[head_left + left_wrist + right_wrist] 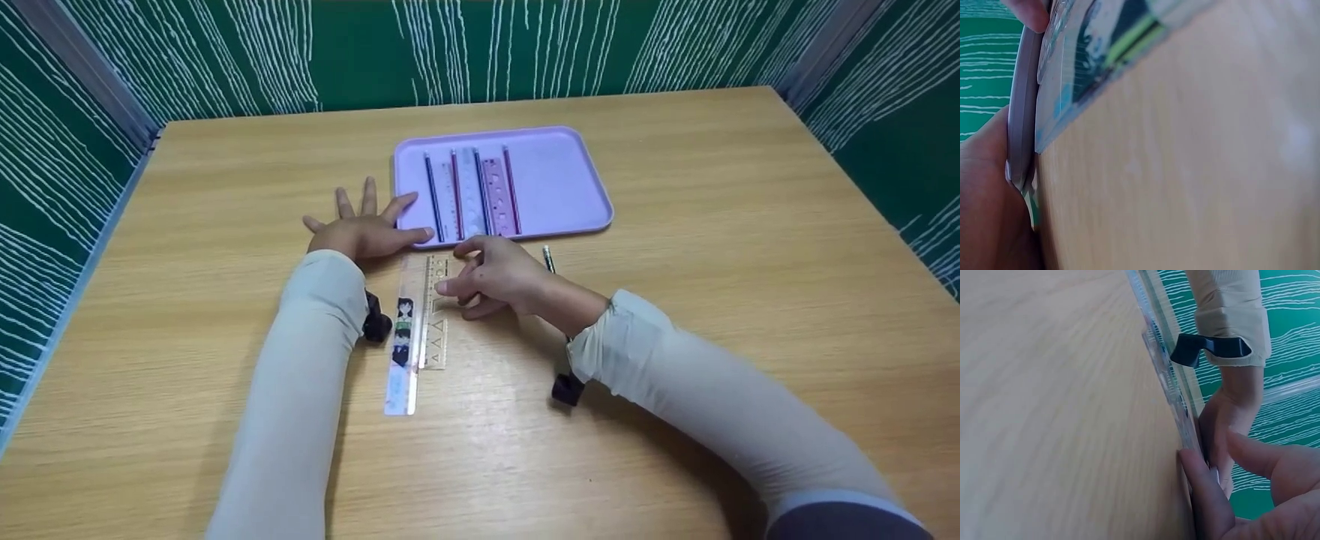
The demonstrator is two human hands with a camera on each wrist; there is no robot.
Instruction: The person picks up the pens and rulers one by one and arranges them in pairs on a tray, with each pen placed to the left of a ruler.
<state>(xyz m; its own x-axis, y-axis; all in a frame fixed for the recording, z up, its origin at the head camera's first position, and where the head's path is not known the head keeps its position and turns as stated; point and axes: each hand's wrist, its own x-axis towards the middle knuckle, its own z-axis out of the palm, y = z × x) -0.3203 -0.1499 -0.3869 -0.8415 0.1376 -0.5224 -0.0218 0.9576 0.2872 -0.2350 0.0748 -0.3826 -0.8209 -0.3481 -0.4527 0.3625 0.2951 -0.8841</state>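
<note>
My left hand rests with spread fingers at the near left corner of the purple tray, its thumb over the rim. My right hand is over a clear stencil ruler with cut-out shapes, fingers loosely bent. In the right wrist view a fingertip touches the ruler's edge, while the thumb stays apart. Left of the stencil ruler, against it, lies a longer clear ruler with cartoon figures. Lying in the tray are pencils alternating with rulers, among them a pink ruler.
A dark pencil lies on the table partly under my right forearm. Black wrist cameras hang beneath both sleeves. Green walls with white streaks stand behind and beside the table.
</note>
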